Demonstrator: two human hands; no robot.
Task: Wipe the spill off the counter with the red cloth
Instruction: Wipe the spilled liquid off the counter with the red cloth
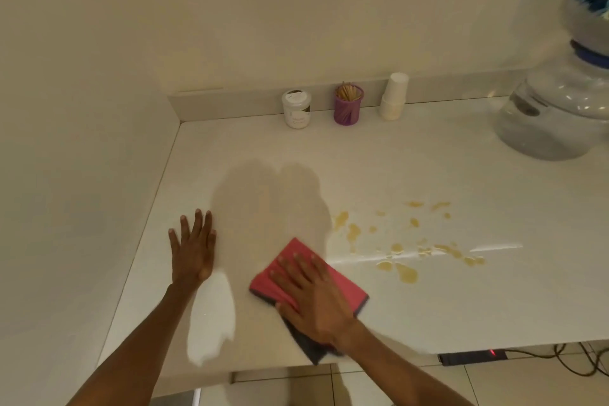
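A folded red cloth with a grey underside lies flat on the white counter. My right hand presses down on it, fingers spread over the cloth. A yellowish spill is scattered in drops and puddles to the right of the cloth, apart from it. My left hand rests flat on the counter to the cloth's left, fingers apart, holding nothing.
Along the back wall stand a white jar, a purple holder of toothpicks and a stack of paper cups. A water dispenser fills the right back corner. The counter's front edge runs near my wrists; cables lie on the floor below at the right.
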